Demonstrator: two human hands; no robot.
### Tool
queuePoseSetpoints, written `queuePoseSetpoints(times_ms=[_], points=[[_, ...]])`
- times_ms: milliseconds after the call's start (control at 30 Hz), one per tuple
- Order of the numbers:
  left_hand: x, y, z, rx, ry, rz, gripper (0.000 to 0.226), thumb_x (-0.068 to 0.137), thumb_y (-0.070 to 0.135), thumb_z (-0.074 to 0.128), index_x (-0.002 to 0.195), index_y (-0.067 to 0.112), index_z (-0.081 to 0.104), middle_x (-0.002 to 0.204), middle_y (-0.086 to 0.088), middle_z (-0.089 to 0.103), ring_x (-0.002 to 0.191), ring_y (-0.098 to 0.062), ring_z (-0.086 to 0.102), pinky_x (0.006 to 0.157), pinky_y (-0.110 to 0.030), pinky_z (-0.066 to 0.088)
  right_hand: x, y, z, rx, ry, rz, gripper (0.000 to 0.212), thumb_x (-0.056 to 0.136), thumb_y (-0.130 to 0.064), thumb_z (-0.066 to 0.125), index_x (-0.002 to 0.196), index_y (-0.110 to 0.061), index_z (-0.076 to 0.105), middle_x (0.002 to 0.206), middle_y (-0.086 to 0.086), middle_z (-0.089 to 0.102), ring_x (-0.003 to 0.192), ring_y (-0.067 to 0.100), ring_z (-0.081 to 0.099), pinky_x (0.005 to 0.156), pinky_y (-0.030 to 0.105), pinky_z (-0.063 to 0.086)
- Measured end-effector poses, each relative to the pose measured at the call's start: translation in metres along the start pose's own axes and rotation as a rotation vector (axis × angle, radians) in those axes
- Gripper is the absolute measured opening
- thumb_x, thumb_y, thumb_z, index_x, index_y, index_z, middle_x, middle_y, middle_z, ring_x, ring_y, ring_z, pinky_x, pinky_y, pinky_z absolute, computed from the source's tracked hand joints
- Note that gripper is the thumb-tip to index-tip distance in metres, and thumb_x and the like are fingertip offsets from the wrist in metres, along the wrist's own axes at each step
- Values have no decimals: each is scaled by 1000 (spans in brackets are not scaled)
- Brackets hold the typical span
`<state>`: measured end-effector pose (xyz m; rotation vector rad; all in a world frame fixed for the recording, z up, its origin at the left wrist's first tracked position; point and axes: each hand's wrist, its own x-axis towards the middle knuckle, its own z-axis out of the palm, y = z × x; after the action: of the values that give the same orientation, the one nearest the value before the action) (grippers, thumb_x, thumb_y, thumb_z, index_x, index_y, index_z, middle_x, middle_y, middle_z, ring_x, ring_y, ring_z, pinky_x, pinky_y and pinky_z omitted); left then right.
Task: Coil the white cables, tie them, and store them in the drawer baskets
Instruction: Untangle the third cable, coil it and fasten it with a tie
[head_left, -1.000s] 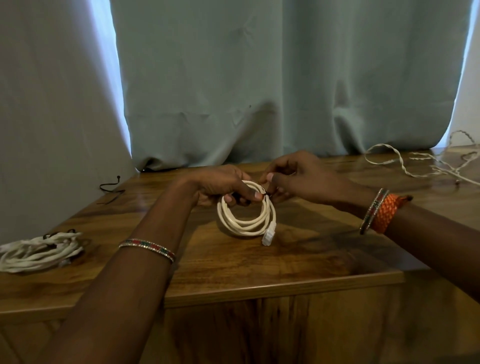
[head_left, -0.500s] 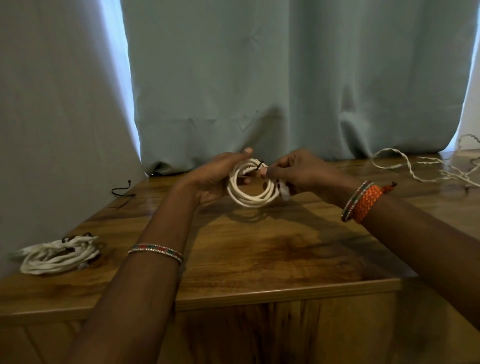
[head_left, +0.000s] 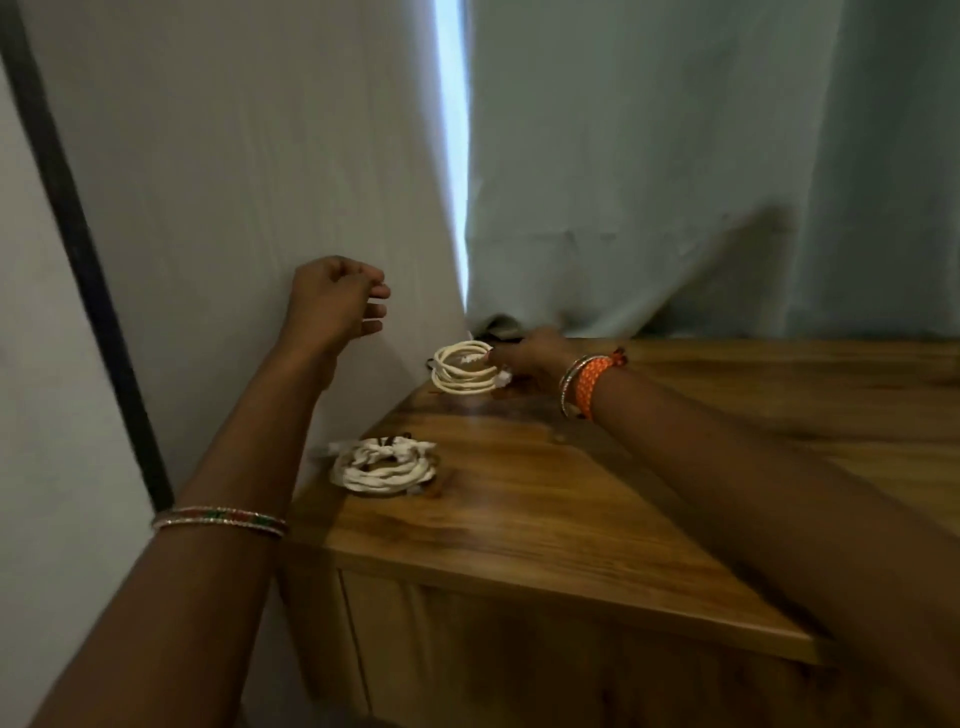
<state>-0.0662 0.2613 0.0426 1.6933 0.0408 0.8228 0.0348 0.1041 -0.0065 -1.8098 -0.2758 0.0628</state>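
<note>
pale curtains (head_left: 675, 156) hang behind a wooden cabinet top (head_left: 545, 509), its grain blurred. right hand (head_left: 524, 358), wrist in orange and beaded bangles (head_left: 587, 382), pinches a coiled white cable (head_left: 465, 366) at the coil's right edge, holding it at the far left corner of the top; left hand (head_left: 332, 301) hangs in the air beside the wall, fingers loosely curled on nothing. a second, tied white cable bundle (head_left: 384, 465) lies on the top near its left edge, apart from the held coil.
</note>
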Motion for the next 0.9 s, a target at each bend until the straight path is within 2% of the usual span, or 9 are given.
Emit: queuePoseSetpoints(times_ms=[100, 233, 400, 467, 533, 600, 700, 833, 900], points=[[-2, -9, -3, 65, -67, -8, 29, 92, 0, 37, 76, 13, 57, 78, -4, 58, 69, -14, 54, 68, -25, 48, 18, 9, 25, -119, -123, 12, 9, 80, -7, 66, 83, -12, 59, 91, 13, 64, 75, 25, 66, 71, 40, 60], [-1, -15, 1, 87, -78, -14, 30, 91, -3, 36, 76, 13, 58, 79, -4, 59, 69, -14, 54, 68, -25, 49, 5, 1, 38, -170, -175, 33, 9, 88, -12, 62, 81, -11, 56, 74, 7, 61, 58, 17, 60, 42, 22, 51], [-3, -16, 8, 123, -97, -5, 30, 93, -1, 37, 79, 14, 60, 82, -4, 60, 75, -14, 57, 72, -26, 52, -5, 8, 36, -363, -100, -140, 21, 90, -30, 60, 73, -17, 63, 81, 8, 69, 74, 20, 65, 67, 33, 54], [-6, -15, 13, 125, -101, -8, 31, 93, -1, 37, 79, 14, 60, 83, -4, 60, 76, -15, 57, 72, -26, 51, -4, 9, 31, -360, -93, -138, 29, 92, -31, 56, 67, -17, 56, 69, 3, 61, 63, 15, 56, 56, 25, 46], [-9, -13, 20, 114, -103, -21, 31, 93, -1, 37, 79, 14, 60, 83, -4, 60, 75, -15, 57, 70, -26, 51, -3, 8, 19, -383, 7, -214, 27, 91, -30, 56, 68, -16, 55, 68, 2, 55, 64, 17, 53, 54, 25, 41], [-14, -11, 30, 93, -107, -31, 30, 93, -1, 37, 80, 13, 60, 83, -4, 60, 73, -14, 56, 68, -27, 52, -1, 8, 2, -413, 193, -305, 19, 88, -31, 57, 80, -13, 58, 86, 9, 61, 79, 25, 58, 63, 30, 42], [-25, -5, 58, 60, -147, 20, 26, 92, 1, 38, 84, 12, 60, 83, -3, 62, 70, -14, 57, 65, -30, 53, -10, 12, -37, -537, 459, -399, 29, 89, -29, 52, 109, -7, 53, 112, 15, 55, 97, 32, 56, 76, 35, 43], [-29, 8, 117, 80, -244, 162, 19, 90, 6, 45, 86, 17, 60, 86, -2, 62, 74, -18, 57, 64, -33, 51, -33, 24, -112, -833, 778, -713, 29, 85, -18, 51, 112, -8, 53, 108, 12, 52, 94, 29, 53, 71, 38, 46], [-34, 17, 161, 130, -274, 235, 13, 89, 12, 49, 95, 17, 61, 94, -3, 61, 83, -19, 58, 73, -34, 52, -46, 39, -164, -1020, 885, -723, 33, 78, -17, 54, 110, -7, 56, 106, 15, 55, 95, 32, 52, 75, 40, 43]])
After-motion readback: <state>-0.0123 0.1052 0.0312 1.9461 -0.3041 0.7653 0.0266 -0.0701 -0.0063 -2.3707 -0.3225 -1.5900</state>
